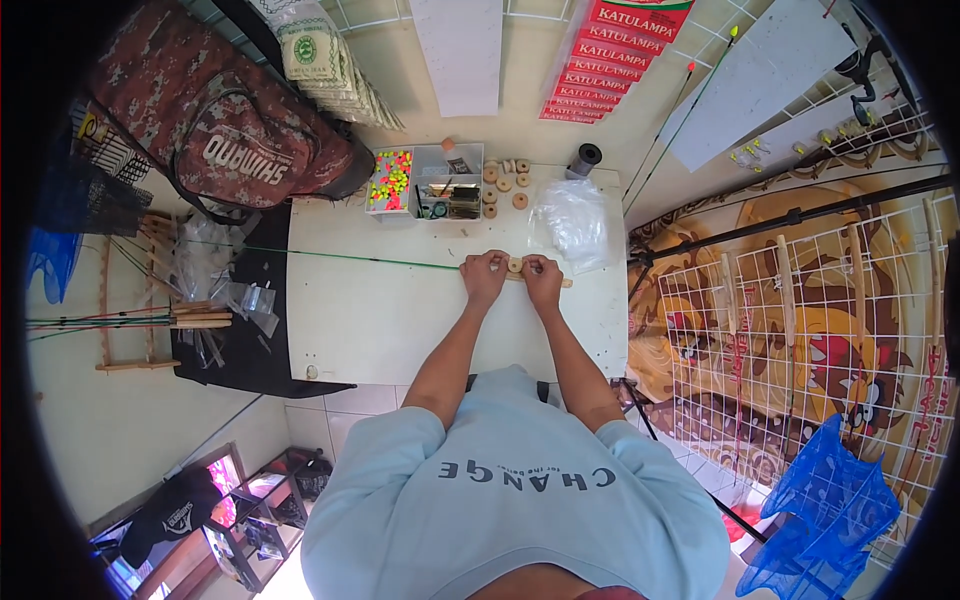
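My left hand (486, 276) and my right hand (542, 281) meet over the white table, fingers bent in a pinch. Between their fingertips sits a small round wooden spool (515, 265) with a dark centre. It lies against a thin fishing rod (400, 263), whose green shaft runs left from my left hand past the table edge. The rod's pale wooden handle (567, 283) shows just right of my right hand. Whether a line or other small part is in my fingers is too small to tell.
Behind my hands stand a divided tray (447, 158) with bright floats, several wooden spools (504, 184), clear plastic bags (572, 222) and a dark roll (584, 160). A camouflage rod bag (240, 140) leans at the back left. More rods with wooden handles (202, 315) lie left.
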The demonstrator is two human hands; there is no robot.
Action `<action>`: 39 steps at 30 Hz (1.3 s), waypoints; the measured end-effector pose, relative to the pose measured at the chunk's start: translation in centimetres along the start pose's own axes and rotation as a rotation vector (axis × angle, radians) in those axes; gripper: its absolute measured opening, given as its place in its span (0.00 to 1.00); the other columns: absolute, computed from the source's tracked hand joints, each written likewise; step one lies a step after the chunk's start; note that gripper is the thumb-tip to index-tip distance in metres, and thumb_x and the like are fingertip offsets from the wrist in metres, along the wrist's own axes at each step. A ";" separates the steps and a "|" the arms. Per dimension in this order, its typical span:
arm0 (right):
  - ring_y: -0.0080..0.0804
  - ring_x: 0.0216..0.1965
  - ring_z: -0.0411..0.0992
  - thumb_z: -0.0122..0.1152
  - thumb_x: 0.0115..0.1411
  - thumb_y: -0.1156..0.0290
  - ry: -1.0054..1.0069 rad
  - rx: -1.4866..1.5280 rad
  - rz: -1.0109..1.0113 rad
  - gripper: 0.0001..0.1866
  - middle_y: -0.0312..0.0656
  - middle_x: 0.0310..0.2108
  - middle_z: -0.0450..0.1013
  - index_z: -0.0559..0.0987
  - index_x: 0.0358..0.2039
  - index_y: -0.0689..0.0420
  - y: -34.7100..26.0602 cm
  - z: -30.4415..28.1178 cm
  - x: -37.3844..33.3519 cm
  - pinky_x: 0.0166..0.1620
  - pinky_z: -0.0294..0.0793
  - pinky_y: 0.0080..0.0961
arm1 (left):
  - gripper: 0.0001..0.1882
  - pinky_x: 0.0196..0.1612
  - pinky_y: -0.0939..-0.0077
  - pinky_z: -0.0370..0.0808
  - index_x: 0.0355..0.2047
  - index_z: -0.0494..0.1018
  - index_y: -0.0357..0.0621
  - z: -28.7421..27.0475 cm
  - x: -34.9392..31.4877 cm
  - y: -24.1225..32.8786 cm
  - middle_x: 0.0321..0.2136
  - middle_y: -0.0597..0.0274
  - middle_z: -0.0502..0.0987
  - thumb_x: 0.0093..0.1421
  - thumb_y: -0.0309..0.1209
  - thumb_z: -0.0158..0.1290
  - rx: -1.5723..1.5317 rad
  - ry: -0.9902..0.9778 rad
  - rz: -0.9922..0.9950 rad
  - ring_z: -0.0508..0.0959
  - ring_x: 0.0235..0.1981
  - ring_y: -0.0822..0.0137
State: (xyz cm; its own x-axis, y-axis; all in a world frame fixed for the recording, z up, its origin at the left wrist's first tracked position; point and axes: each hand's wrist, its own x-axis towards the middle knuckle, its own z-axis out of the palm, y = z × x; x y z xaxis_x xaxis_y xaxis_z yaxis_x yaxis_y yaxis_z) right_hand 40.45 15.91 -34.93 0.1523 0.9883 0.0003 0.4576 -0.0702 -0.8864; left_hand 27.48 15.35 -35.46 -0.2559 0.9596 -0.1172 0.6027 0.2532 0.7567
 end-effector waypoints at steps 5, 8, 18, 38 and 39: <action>0.35 0.35 0.67 0.63 0.49 0.76 -0.003 -0.094 -0.190 0.05 0.41 0.28 0.73 0.82 0.29 0.56 0.6 -0.4 -0.2 0.39 0.68 0.28 | 0.05 0.47 0.65 0.62 0.30 0.80 0.56 -0.3 0.4 -1.6 0.25 0.72 0.79 0.53 0.37 0.57 -0.084 -0.063 0.046 0.72 0.38 0.64; 0.35 0.36 0.67 0.61 0.50 0.76 -0.036 -0.096 -0.193 0.05 0.41 0.29 0.72 0.81 0.28 0.56 0.8 -0.7 0.0 0.40 0.68 0.27 | 0.06 0.48 0.64 0.64 0.31 0.80 0.55 -1.3 0.7 -1.1 0.27 0.71 0.80 0.52 0.36 0.58 -0.153 -0.152 0.026 0.73 0.38 0.63; 0.44 0.48 0.62 0.55 0.45 0.81 -0.123 -0.157 -0.334 0.17 0.43 0.39 0.70 0.78 0.38 0.56 0.9 -2.4 -0.8 0.47 0.68 0.32 | 0.13 0.53 0.62 0.62 0.39 0.77 0.54 -3.8 -1.4 -0.3 0.40 0.69 0.75 0.51 0.34 0.58 0.174 -0.076 0.443 0.65 0.50 0.59; 0.36 0.38 0.64 0.59 0.50 0.77 0.020 -0.449 -0.360 0.13 0.35 0.30 0.68 0.81 0.36 0.46 -0.9 -3.9 -3.8 0.40 0.62 0.33 | 0.13 0.54 0.60 0.59 0.40 0.73 0.51 -5.3 -5.0 -0.2 0.40 0.63 0.69 0.53 0.32 0.56 0.353 0.168 0.500 0.63 0.50 0.58; 0.36 0.36 0.64 0.60 0.50 0.76 0.048 -0.441 -0.385 0.11 0.35 0.28 0.68 0.82 0.35 0.48 -1.0 -4.0 -3.9 0.39 0.62 0.31 | 0.13 0.54 0.60 0.59 0.40 0.73 0.51 -5.1 -5.7 -0.9 0.40 0.63 0.69 0.53 0.32 0.56 0.356 0.178 0.496 0.63 0.50 0.58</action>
State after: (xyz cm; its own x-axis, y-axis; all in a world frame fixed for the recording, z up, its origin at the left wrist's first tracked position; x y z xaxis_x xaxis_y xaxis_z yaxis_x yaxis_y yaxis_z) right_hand 42.88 11.58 -32.24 -0.0620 0.9474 0.3141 0.8074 0.2326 -0.5423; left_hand 24.51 9.06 -32.13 0.0151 0.9459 0.3241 0.8881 -0.1616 0.4302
